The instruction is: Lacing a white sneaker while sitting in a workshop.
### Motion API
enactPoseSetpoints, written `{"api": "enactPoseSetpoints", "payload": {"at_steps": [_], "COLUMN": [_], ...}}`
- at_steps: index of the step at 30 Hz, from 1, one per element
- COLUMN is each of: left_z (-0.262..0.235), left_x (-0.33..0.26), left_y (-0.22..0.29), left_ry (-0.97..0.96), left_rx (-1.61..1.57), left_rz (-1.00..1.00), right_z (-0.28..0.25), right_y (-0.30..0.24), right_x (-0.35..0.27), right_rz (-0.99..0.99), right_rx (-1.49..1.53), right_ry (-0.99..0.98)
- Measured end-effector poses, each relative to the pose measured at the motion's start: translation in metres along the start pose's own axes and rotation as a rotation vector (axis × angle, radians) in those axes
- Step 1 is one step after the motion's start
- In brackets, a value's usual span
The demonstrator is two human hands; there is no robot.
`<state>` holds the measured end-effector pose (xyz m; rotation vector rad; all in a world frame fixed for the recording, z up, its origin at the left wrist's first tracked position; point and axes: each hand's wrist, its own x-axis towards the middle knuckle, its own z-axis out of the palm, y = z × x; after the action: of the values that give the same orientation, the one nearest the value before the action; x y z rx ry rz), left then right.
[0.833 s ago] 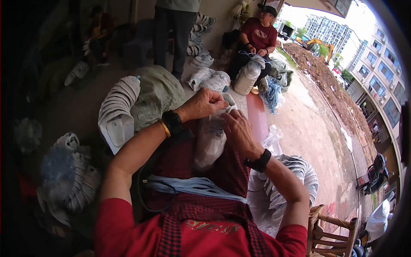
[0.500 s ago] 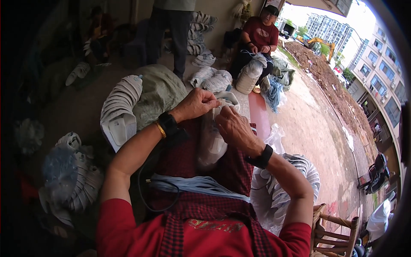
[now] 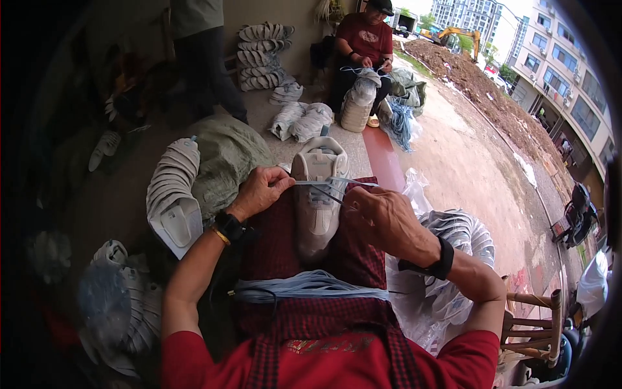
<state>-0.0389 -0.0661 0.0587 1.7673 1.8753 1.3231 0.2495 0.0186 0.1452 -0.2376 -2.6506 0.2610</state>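
Note:
A pale beige sneaker [image 3: 319, 220] rests on my lap, toe toward me and collar away. A light blue shoelace [image 3: 307, 183] runs across its tongue and eyelets. My left hand [image 3: 264, 189], left of the shoe, pinches one end of the lace and pulls it taut. My right hand [image 3: 387, 217] is closed to the right of the shoe, where the lace's other length reaches it. A thin dark strand or hook [image 3: 333, 196] slants from the eyelets to those fingers; which it is, I cannot tell. A bundle of blue laces [image 3: 314, 285] lies across my checked apron.
Nested shoes [image 3: 173, 172] and a green sack [image 3: 227, 152] stand at left. More shoes in plastic [image 3: 463, 240] are close on my right, by a wooden chair [image 3: 531, 324]. Ahead, a seated person [image 3: 365, 45] handles laces over a shoe; another person stands at far left.
My hands have come nearer and spread apart, from the shoe's collar to either side of its lacing. The lace now stretches between them. The shoe shows more openly, and the view has shifted.

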Motion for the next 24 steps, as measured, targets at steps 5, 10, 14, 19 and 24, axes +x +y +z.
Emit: {"api": "enactPoseSetpoints", "payload": {"at_steps": [5, 10, 14, 19, 24], "left_z": [0.002, 0.003, 0.0, 0.003, -0.012], "left_x": [0.002, -0.004, 0.001, 0.009, 0.009], "left_y": [0.002, 0.003, 0.014, 0.03, 0.049], "left_ry": [0.049, 0.043, 0.035, 0.019, -0.013], "left_rx": [0.053, 0.009, 0.03, 0.04, 0.123], "left_rz": [0.043, -0.001, 0.05, 0.087, 0.147], "right_z": [-0.079, -0.105, -0.094, -0.088, -0.075], "right_y": [-0.017, -0.034, -0.048, -0.062, -0.048], "right_x": [-0.038, -0.064, -0.084, -0.08, -0.074], "right_rz": [0.258, 0.251, 0.202, -0.237, 0.027], "right_rx": [-0.058, -0.019, 0.097, 0.311, 0.332], "right_ry": [0.038, 0.069, -0.135, -0.106, -0.58]}}
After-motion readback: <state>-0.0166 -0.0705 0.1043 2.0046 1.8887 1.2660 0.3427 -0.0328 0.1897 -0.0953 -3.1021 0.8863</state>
